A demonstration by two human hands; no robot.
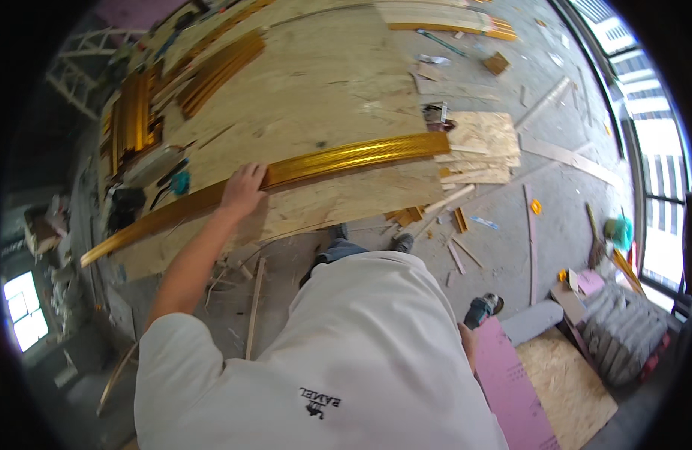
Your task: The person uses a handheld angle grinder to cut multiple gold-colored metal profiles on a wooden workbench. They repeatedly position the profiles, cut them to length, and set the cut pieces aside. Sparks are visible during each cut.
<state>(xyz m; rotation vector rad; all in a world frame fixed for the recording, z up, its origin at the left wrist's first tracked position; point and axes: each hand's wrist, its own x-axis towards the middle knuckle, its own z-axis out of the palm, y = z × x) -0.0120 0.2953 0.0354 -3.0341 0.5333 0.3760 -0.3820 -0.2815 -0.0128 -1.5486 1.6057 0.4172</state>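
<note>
A long gold moulding strip lies slantwise across the near side of a plywood worktable, its left end reaching past the table's corner. My left hand grips the strip left of its middle, fingers bent over the top edge. Down by my right side, my right hand holds an angle grinder, with its disc end pointing away from me. My body hides most of that hand and its fingers.
Gold moulding pieces lie stacked at the table's far left, near a teal tape measure. Wood offcuts and scraps litter the floor. A pink board and bundled grey sacks lie at the right.
</note>
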